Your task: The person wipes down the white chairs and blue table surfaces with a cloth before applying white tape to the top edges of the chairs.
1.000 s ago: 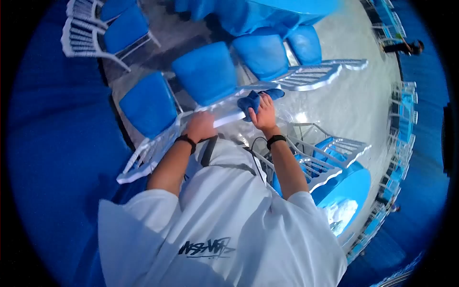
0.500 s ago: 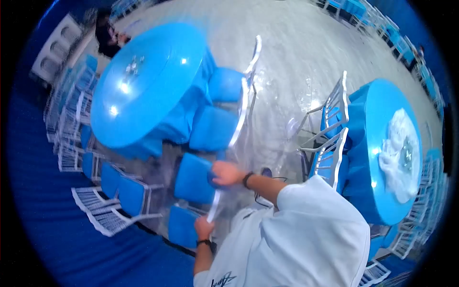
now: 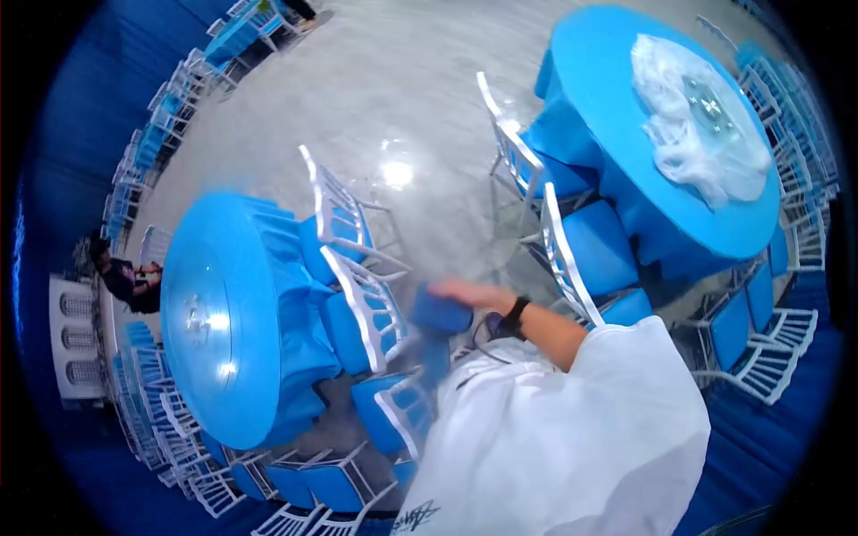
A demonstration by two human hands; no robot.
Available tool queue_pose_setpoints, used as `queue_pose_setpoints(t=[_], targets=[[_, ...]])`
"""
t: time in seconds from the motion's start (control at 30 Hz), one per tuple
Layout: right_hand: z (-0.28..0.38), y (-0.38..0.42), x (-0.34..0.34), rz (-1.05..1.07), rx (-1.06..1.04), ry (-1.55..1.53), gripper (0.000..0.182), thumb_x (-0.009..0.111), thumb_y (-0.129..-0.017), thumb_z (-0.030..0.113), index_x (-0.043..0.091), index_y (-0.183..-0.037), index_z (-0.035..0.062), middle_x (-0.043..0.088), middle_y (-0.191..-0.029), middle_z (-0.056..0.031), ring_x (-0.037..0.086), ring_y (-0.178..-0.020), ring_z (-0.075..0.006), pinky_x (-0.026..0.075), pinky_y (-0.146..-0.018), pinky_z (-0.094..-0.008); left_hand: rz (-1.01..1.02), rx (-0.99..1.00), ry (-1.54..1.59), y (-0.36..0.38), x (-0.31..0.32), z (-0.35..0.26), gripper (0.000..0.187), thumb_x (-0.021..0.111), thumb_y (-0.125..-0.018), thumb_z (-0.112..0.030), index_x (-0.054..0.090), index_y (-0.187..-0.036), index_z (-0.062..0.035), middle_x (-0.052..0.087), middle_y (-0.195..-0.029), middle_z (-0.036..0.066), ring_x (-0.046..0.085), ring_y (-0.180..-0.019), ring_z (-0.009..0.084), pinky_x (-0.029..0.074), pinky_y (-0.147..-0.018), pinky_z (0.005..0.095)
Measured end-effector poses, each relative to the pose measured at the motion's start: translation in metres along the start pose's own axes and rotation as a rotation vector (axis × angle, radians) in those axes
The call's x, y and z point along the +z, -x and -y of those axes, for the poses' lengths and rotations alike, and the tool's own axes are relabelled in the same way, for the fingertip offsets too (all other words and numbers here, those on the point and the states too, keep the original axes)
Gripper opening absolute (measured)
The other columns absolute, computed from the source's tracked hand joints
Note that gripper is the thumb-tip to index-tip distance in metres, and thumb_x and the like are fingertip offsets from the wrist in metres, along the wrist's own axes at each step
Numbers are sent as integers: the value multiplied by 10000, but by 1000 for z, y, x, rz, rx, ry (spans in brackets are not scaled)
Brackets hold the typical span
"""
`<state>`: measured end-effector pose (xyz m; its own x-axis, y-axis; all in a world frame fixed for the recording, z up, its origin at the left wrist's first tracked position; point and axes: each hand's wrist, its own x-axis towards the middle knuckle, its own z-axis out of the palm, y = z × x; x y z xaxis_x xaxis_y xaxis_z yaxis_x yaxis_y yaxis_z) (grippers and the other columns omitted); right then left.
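Note:
My right hand (image 3: 469, 293), with a black watch at its wrist, is stretched out in front of my white shirt. Its fingers are closed on a blue piece that looks like a folded cloth (image 3: 438, 313), blurred by motion. Left of it stands a white chair (image 3: 371, 313) with a blue seat, pushed up to a round table (image 3: 250, 357) covered in blue. Another blue-seated chair (image 3: 380, 415) is lower down, beside my shirt. My left hand is out of view.
A second round blue table (image 3: 590, 89) at upper right bears a heap of white sheer fabric (image 3: 661, 107). White chairs (image 3: 563, 250) line its near side. At far left is a person in dark clothes (image 3: 130, 277). Blue drapes (image 3: 80, 116) edge the room.
The view has swung to the right, so the tables appear shifted and turned. My left hand, on a chair back before, has left the view. My right hand has come away from the chair.

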<state>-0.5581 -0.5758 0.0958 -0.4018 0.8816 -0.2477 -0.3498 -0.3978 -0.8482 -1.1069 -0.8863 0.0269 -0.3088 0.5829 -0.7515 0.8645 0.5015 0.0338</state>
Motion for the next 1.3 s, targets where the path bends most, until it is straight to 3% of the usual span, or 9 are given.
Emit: queue_pose_setpoints(t=[0.17,0.27,0.37,0.7,0.8,0.87,1.03,1.13,1.3], targets=[[95,108,-58,-425,-354,-554,584,467,-1108,473,507,-1507,48,589,-1496,-113,609,-1322,-252,492,-1125,-437,311,39,-322,-61,-121,-87,497,702,-913,-458,772,-948,33,755,-911,240,731,-825,441,576,-743,535],[79,138,-93,-698,-688,-732,615,424,-1113,499,444,-1555,71,514,-1575,-90,498,-1432,-266,365,-1225,-452,55,253,-349,-80,-210,-220,534,682,-943,-485,771,-948,42,757,-919,250,735,-817,441,583,-744,529],[90,172,-86,-832,-866,-718,643,444,-1109,491,413,-1575,49,483,-1600,-107,437,-1477,-297,292,-1258,-477,-253,685,-222,-27,-272,-376,543,607,-998,-448,755,-793,33,698,-803,282,697,-801,469,537,-741,547],[114,185,-93,-1371,-869,-265,330,624,-1031,265,610,-1289,59,627,-1326,-74,588,-1208,-219,464,-1045,-406,30,1274,-594,-40,-306,-668,458,639,-977,-391,719,-1205,-2,725,-1121,254,670,-1077,452,536,-929,513],[95,155,-150,-1527,-573,55,210,722,-914,162,630,-1077,65,645,-1076,-17,576,-967,-129,478,-885,-311,58,1445,-262,-64,-312,-689,453,654,-982,-354,690,-1259,2,705,-1200,254,655,-1136,435,526,-955,505],[149,96,-152,-1326,-498,274,443,728,-910,135,611,-1321,16,664,-1137,-29,605,-1094,-165,472,-1002,-326,93,1464,-79,-79,-322,-693,435,665,-989,-317,677,-1271,14,697,-1232,254,653,-1156,420,523,-963,487],[125,6,-269,-1100,346,1214,388,739,-900,333,711,-1125,19,388,-1563,-256,406,-1431,-434,348,-1184,-494,258,1250,-172,-152,-346,-649,473,651,-975,-358,679,-1268,12,713,-1181,264,669,-1109,448,529,-964,486],[109,-39,-272,-1287,134,1569,360,740,-894,365,756,-1154,117,259,-1675,-240,317,-1476,-521,300,-1201,-586,248,1137,-220,-212,-358,-610,520,663,-980,-372,655,-1339,5,714,-1221,262,689,-1137,410,540,-968,462],[125,-55,-294,-1356,171,1492,331,789,-831,201,760,-1153,132,513,-1478,-220,522,-1257,-437,414,-1079,-541,140,948,25,-249,-396,-582,545,649,-993,-405,659,-1343,13,710,-1237,271,696,-1148,414,538,-983,455]])
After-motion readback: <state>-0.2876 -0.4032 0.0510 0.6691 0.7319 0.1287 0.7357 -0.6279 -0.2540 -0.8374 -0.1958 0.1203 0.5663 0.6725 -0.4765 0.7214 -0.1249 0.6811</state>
